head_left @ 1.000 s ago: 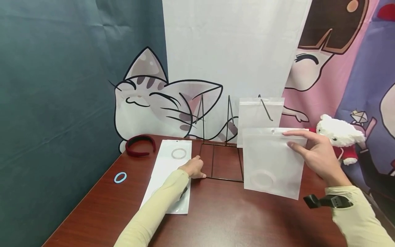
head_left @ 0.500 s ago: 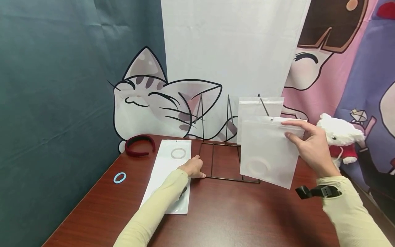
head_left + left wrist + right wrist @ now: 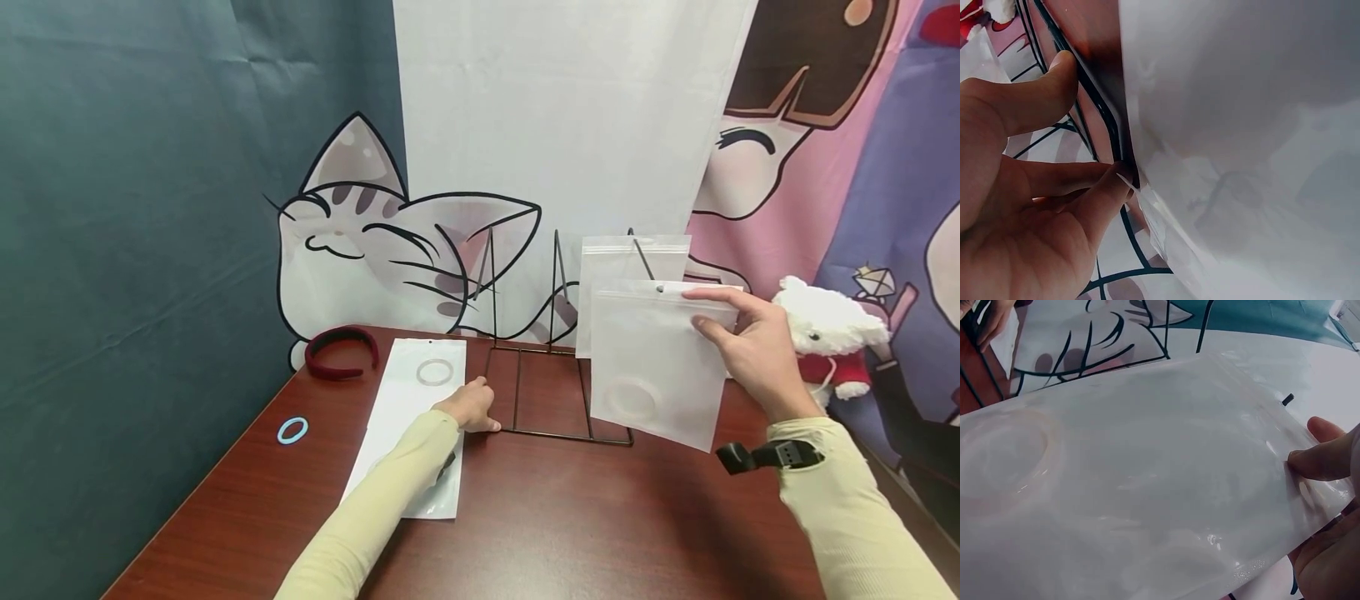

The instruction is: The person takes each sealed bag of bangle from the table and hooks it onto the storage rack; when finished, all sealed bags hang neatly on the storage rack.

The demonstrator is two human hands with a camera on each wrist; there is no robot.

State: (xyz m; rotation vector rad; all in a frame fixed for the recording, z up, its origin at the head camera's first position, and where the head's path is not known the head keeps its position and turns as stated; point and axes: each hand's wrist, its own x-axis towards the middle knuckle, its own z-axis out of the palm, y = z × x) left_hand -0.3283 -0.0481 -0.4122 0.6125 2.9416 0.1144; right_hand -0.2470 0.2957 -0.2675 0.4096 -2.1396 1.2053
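In the head view my right hand [image 3: 757, 350] pinches the upper right corner of a white zip bag [image 3: 660, 367], a faint ring showing in its lower part. The bag's top hole meets the tip of the rack's right hook. In the right wrist view a dark hook tip [image 3: 1288, 399] pokes out at the bag's [image 3: 1147, 469] top edge. Another white bag [image 3: 633, 254] hangs behind on that hook. My left hand [image 3: 471, 406] holds the black wire rack [image 3: 551, 435] by its front left corner; the left wrist view shows thumb and fingers against the base wire [image 3: 1100, 100].
White bags [image 3: 405, 392] with a ring lie on the brown table [image 3: 555, 533], partly under my left forearm. A dark red headband [image 3: 341, 354] and a light blue ring [image 3: 292, 430] are at the left. A white plush toy [image 3: 825, 329] sits at the right, beyond my right hand.
My right hand has raised the zip bag and shifted it slightly left, bringing its hole up to the hook tip. My left hand has stayed at the rack's corner.
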